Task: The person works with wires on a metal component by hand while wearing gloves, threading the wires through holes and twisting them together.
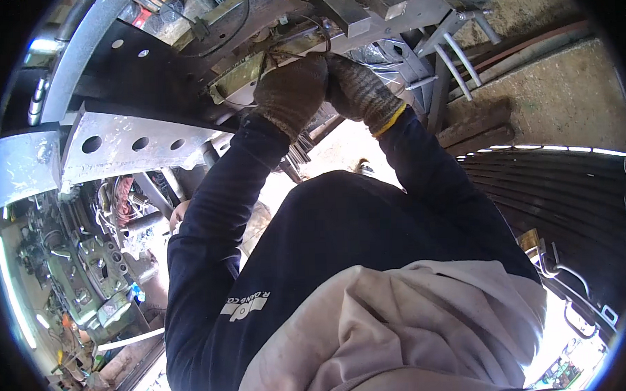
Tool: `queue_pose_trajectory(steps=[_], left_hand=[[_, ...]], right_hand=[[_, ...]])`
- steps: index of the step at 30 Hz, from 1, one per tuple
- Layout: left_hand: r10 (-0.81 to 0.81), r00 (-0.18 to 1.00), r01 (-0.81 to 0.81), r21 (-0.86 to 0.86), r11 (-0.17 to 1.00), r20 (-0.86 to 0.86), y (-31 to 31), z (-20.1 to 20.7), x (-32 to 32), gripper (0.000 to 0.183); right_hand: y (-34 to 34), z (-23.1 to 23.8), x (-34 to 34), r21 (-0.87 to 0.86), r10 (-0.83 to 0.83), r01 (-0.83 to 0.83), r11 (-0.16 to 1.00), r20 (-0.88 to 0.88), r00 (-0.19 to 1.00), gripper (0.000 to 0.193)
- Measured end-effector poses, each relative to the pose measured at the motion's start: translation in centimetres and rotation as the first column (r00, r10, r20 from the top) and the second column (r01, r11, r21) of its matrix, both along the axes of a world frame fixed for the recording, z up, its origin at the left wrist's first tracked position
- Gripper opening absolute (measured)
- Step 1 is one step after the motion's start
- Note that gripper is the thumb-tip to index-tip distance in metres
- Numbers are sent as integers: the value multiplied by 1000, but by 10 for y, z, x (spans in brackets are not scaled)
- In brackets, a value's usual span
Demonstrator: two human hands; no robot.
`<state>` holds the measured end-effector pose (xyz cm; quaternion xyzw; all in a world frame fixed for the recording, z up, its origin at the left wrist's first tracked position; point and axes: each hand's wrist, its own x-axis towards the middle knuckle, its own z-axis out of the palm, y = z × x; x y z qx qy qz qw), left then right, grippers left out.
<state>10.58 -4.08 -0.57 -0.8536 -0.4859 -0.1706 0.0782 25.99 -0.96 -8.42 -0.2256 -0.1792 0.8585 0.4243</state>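
Observation:
Both my hands wear dirty knitted work gloves and meet at the top middle, among steel frame members. My left hand (292,89) is closed in a fist, its back toward me. My right hand (364,94), with a yellow glove cuff, is curled closed against it. What the fingers hold is hidden behind the gloves. A thin dark cable (326,31) loops down right above the hands. Beside my left hand is a worn, yellowish metal channel piece (243,77). A grey steel beam (403,14) runs just beyond both hands.
A grey plate with round holes (140,143) and a curved pipe (81,59) stand at the left. Metal rods (458,65) jut out on the right. Green machinery (88,279) sits lower left; a dark corrugated shutter (554,187) is at the right.

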Motion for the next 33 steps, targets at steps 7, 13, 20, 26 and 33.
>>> queue_pose_trajectory(steps=[7,13,20,26,33], left_hand=[[-25,992,-1,-207,978,-123,2,32,-6,21],[-184,974,152,-224,963,-130,15,34,-19,24],[-378,926,374,-193,907,16,29,15,-33,20],[-30,988,-2,-201,980,-154,-4,45,-2,25],[229,523,109,-331,937,821,-77,80,-27,24]], right_hand=[[1,-12,2,200,-97,86,976,46,994,33],[2,-15,5,806,-783,-514,293,511,355,34],[-3,-15,-1,864,-841,-448,231,409,355,39],[-4,2,10,487,-114,-47,872,296,948,32],[-42,58,44,411,-455,333,849,245,856,58]])
